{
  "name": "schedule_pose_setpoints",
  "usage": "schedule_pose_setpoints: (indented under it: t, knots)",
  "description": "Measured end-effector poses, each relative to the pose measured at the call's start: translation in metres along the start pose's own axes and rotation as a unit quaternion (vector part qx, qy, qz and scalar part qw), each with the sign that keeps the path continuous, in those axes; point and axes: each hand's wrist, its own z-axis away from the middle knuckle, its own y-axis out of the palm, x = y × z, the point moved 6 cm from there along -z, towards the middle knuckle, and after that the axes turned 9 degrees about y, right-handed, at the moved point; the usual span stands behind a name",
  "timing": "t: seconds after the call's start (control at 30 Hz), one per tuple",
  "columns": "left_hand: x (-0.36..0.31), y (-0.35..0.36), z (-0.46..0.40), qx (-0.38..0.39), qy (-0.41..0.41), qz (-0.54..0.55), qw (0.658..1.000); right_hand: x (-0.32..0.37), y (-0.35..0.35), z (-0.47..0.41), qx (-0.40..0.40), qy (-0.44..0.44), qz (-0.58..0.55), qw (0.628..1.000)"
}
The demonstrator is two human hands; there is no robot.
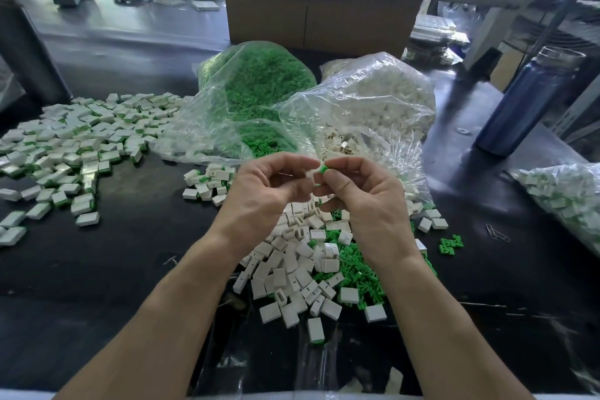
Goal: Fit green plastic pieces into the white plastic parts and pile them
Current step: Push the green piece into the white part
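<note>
Bare table [136, 256] lies open near the front-left edge. Right hand [367, 201] pinches a green piece [323, 169]; left hand [263, 195] curls, grip unclear. Behind, one bag [259, 81] holds green pieces, another [383, 94] white.

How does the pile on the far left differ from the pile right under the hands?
The left pile is white blocks with green showing at their edges, seemingly fitted; the near pile mixes hollow white shells with loose green pieces. The left pile lies spread out flat; the near pile is heaped. The left pile also covers more of the table. Both rest on the same dark surface.
</note>
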Motion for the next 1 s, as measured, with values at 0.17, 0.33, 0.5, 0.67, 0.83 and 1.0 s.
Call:
schedule_pose_setpoints:
  t: [0.17,0.33,0.5,0.67,0.83,1.0]
  knots:
    - [0.0045,-0.0049,-0.0001,-0.047,-0.021,0.067,0.996,0.0013,-0.0031,0.0008,-0.014,-0.020,0.001,1.000]
    - [0.0033,-0.0034,-0.0005,-0.052,-0.018,0.096,0.994,0.0048,-0.0039,0.0026,-0.032,-0.039,0.020,0.999]
    - [0.0030,-0.0023,0.0004,-0.035,-0.020,0.091,0.995,0.0074,-0.0033,0.0036,-0.037,-0.048,0.024,0.998]
    - [0.0025,-0.0027,0.0013,-0.033,-0.026,0.079,0.996,0.0070,-0.0030,0.0041,-0.036,-0.058,0.059,0.996]
    - [0.0002,-0.0045,0.0018,-0.032,-0.019,0.023,0.999,0.0080,-0.0048,0.0024,-0.037,-0.078,0.137,0.987]
    - [0.0015,-0.0042,0.0015,-0.022,-0.014,-0.007,1.000,0.0063,-0.0073,0.0007,-0.039,-0.065,0.194,0.978]
